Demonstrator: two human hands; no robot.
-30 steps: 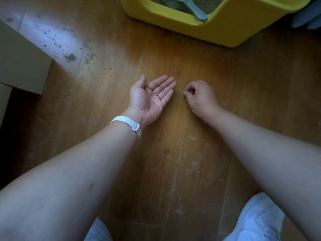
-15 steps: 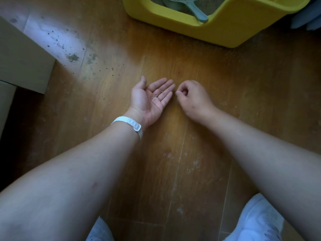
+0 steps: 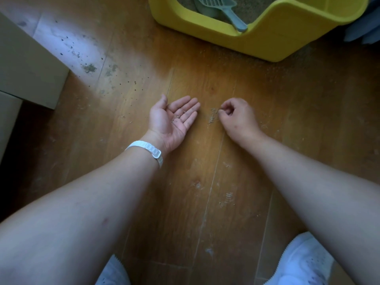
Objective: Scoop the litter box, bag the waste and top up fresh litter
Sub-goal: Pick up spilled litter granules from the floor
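My left hand point(image 3: 174, 120) lies palm up on the wooden floor with straight fingers, and several litter grains sit on the palm. My right hand point(image 3: 236, 118) is just to its right, fingers curled, fingertips at a small pile of spilled litter grains point(image 3: 212, 116) on the floor. Whether it pinches any grain I cannot tell. At the top stands the yellow litter box point(image 3: 267, 38), holding brownish litter point(image 3: 253, 9) and a grey-blue slotted scoop point(image 3: 222, 7) whose handle leans on the low front lip.
A beige cardboard box point(image 3: 26, 64) stands at the left edge. Dark specks and dust patches point(image 3: 88, 67) mark the floor by it. My white shoes point(image 3: 304, 262) show at the bottom. Blue-grey fabric point(image 3: 364, 27) lies at the right of the litter box.
My right hand has drawn back to the right, away from my left palm, and its fingertips are down at the litter pile again. My left hand stays palm up.
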